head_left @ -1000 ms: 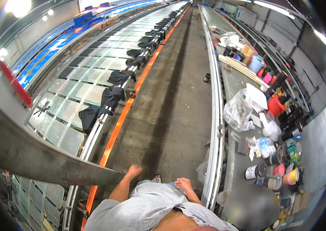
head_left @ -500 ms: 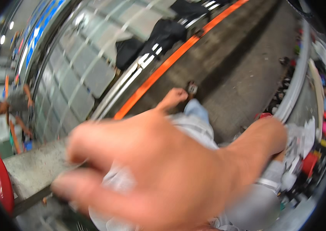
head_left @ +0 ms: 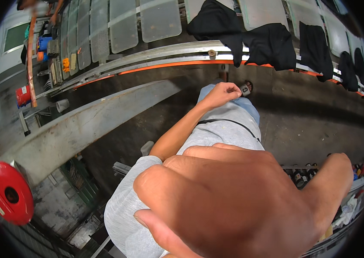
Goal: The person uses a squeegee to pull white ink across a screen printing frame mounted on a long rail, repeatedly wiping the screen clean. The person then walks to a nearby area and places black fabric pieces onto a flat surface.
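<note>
Head camera shows us our right hand (head_left: 220, 198) very big and very close. Its back faces us, its fingers bend to the left, and its thumb sits below them. Its inside is hidden, so we cannot tell if it grips a thing. Behind it is our grey shirt (head_left: 124, 215). We cannot tell if hand and shirt touch.

Our left hand (head_left: 223, 92) is farther out, in front of our blue pants (head_left: 251, 107). Its fingers are loosely curled, and we cannot tell if the tips meet. Just beside it, lower down, we see a sandal (head_left: 245, 89) on the dark floor (head_left: 311, 124).

Past our left hand is a long table (head_left: 160, 19) with grey flat panels. Black cloths (head_left: 270, 45) lie in a row at the upper right. They hang over its near edge, down across the silver rail (head_left: 147, 55). They are apart from both hands. An orange strip (head_left: 169, 65) runs along below the rail.

On our left, a big grey beam (head_left: 91, 116) slants up to a spot near our left hand. A red disc (head_left: 5, 178) with a dark middle is at its lower end. Farther back we see an orange pole (head_left: 31, 56) with a red bucket (head_left: 23, 95) beside it. Another person's arm (head_left: 55, 15) shows at the top left, blurry. Some dark bottles (head_left: 303, 174) are near our right arm.
</note>
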### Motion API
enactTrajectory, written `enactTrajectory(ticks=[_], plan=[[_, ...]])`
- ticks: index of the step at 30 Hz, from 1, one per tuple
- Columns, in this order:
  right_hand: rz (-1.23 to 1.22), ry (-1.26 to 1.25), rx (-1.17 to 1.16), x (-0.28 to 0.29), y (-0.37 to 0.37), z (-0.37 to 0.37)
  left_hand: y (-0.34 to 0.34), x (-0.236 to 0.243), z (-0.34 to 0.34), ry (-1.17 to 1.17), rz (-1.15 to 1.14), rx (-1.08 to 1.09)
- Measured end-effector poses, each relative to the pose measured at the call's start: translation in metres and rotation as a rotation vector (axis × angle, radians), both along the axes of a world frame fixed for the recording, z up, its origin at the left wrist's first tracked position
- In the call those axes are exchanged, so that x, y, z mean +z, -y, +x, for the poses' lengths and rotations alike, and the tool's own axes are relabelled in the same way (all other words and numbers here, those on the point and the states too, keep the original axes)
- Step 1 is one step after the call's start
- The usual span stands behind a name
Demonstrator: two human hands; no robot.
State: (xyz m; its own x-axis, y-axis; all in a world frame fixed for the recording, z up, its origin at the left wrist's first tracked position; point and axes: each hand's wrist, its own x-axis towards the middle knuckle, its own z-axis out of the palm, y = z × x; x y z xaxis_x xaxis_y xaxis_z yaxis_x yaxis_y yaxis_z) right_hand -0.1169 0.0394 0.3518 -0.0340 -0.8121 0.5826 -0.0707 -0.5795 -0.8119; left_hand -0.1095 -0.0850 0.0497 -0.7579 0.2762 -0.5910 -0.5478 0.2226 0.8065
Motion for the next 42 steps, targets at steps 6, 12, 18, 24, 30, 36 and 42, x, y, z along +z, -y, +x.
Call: enactTrajectory(ticks=[6, 12, 18, 24, 30, 36, 42], plan=[[0.043, 0.011, -0.051, -0.002, 0.018, -0.052, -0.017, 0.009, -0.061, -0.103, 0.164, -0.204], [0.141, -0.040, -0.120, -0.002, 0.046, -0.104, -0.001, 0.014, -0.141, -0.075, 0.285, -0.279], [0.303, -0.038, -0.342, -0.003, 0.021, -0.174, 0.032, 0.020, -0.177, -0.088, 0.334, -0.129], [0.871, 0.540, -1.373, -0.105, -0.009, -0.217, 0.081, 0.010, -0.185, -0.009, 0.303, 0.345], [1.065, 0.947, -1.353, -0.259, -0.067, -0.213, 0.151, -0.027, -0.169, -0.014, 0.026, 0.813], [1.100, 0.407, -1.389, -0.341, -0.028, -0.254, 0.136, -0.039, -0.174, 0.168, -0.048, 0.915], [1.231, -0.237, -1.393, -0.355, 0.016, -0.287, 0.121, -0.050, -0.186, 0.235, -0.319, 0.715]])
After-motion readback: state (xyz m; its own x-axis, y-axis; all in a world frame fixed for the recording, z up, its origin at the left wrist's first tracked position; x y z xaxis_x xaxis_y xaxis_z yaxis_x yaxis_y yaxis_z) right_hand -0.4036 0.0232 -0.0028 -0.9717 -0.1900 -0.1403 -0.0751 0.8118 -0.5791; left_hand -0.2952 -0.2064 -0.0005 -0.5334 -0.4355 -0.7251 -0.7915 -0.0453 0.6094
